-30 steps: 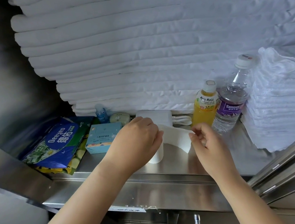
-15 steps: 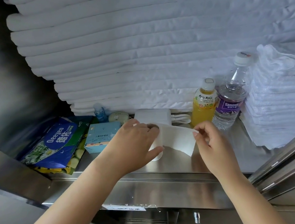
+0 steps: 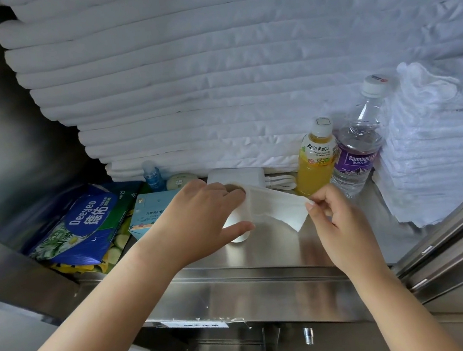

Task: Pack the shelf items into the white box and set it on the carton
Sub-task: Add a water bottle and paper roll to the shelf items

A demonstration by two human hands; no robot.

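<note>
A white toilet paper roll (image 3: 241, 226) stands on the steel shelf (image 3: 277, 245). My left hand (image 3: 201, 222) grips the roll from the left and top. My right hand (image 3: 335, 221) pinches the loose end of its paper sheet (image 3: 279, 208), stretched out to the right. Behind lie a white power bank (image 3: 239, 174) with cable, a yellow Mogu Mogu bottle (image 3: 314, 162) and a clear water bottle (image 3: 359, 154). To the left sit a blue Deeyeo tissue pack (image 3: 84, 225), a teal tissue box (image 3: 150, 214), a small blue bottle (image 3: 152, 176) and a small round soap (image 3: 181, 180). No white box or carton is in view.
A tall stack of folded white linens (image 3: 241, 72) fills the back of the shelf. Another white pile (image 3: 437, 150) stands at the right. A steel door frame (image 3: 452, 250) slants along the right edge; a steel ledge runs below the shelf front.
The right hand has pulled the sheet's end a little further right and the sheet is stretched longer. The left hand stays on the roll.
</note>
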